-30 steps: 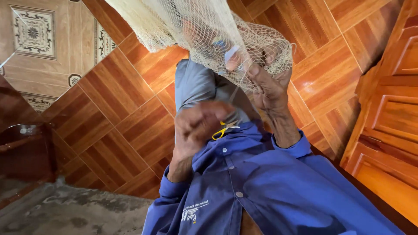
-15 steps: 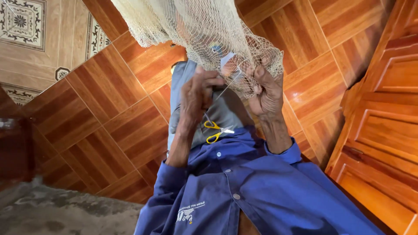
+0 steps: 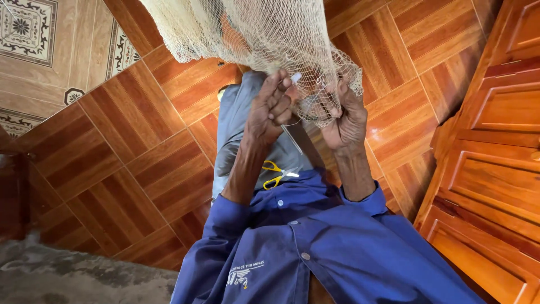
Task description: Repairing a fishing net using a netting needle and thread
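Right now the left hand (image 3: 270, 110) is drawn into a loose fist with its fingertips pinched on a small white netting needle (image 3: 295, 77), whose pale tip pokes up just past the fingers at the lower edge of the cream-coloured fishing net of fine knotted mesh (image 3: 264, 34). A thin pale line (image 3: 292, 138) runs from that hand down and to the right — its long axis slants toward the lap. Just beside it, to the right, the right hand (image 3: 346, 121) is clenched on a bunched fold of the same mesh, with strands draped over its knuckles; the two hands sit near each other but apart, with the hanging edge of the net between them. The needle lies on the left hand's side of that gap and points up toward the net, so the left hand is the nearer one to the mesh edge that the right hand holds taut.

Further out — nearer the body — a small pair of yellow-handled scissors (image 3: 275, 173) lies on the lap in grey trousers (image 3: 239, 121), below the left wrist and well apart from either hand. The blue button-up work shirt (image 3: 320, 259) fills the near part of the view. Beyond are the brown wood-patterned floor tiles (image 3: 140, 146), with a carved wooden door (image 3: 495, 157) to the right.
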